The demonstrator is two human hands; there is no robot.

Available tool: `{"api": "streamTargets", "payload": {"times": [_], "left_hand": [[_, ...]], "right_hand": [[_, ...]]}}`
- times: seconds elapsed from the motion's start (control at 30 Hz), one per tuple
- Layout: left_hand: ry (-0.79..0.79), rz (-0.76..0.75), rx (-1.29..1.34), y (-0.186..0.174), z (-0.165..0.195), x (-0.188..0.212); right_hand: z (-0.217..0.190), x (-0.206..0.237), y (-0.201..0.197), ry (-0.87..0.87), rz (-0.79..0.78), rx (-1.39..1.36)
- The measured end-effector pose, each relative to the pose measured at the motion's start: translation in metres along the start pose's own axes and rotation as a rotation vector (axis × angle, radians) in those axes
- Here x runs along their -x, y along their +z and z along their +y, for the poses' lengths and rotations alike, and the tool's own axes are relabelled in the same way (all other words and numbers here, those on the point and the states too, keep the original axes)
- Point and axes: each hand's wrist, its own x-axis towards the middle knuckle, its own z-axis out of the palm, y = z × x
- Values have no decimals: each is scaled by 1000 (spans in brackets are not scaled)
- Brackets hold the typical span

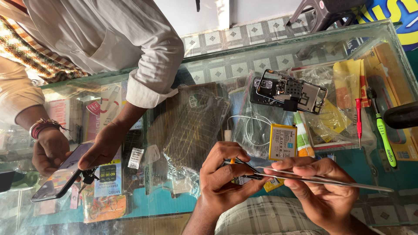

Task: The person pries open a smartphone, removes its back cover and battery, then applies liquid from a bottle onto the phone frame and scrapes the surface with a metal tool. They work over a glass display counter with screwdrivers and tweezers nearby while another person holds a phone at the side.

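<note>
Gripping a small phone part w/ left hand, tweezers in right hand, low centre over glass counter.

Left fingers curl shut round the part, mostly hidden so exact kind can't be told; right thumb & fingers pinch the metal tweezers, tips meeting the part, long end running out toward 3 o'clock. Yellow phone battery lies just beside the hands at 12 o'clock; opened phone w/ bare circuit board further up at 1 o'clock. Red screwdriver & green toothbrush lie at 2 o'clock, near counter's edge. Well apart at 9 o'clock, another person in white shirt holds a smartphone w/ both hands.
</note>
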Motion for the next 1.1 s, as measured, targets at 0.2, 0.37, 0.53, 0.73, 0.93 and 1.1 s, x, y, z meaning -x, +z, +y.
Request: {"api": "streamTargets", "payload": {"times": [0.2, 0.37, 0.53, 0.73, 0.93, 1.1], "left_hand": [[-17, -35, 35, -4, 2, -3], [-34, -61, 46, -5, 2, -3], [-49, -77, 46, -6, 2, -3], [-89, -99, 46, -8, 5, -2], [-96, -101, 56, -9, 3, -3], [-109, -108, 63, -10, 4, -2]], "right_hand": [[7, 12, -9, -14, 51, 20], [8, 14, -10, 16, 80, -25], [4, 9, -5, 47, 66, 61], [-3, 5, -1, 63, 44, 65], [1, 10, -2, 52, 53, -13], [5, 9, -1, 0, 35, 19]]}}
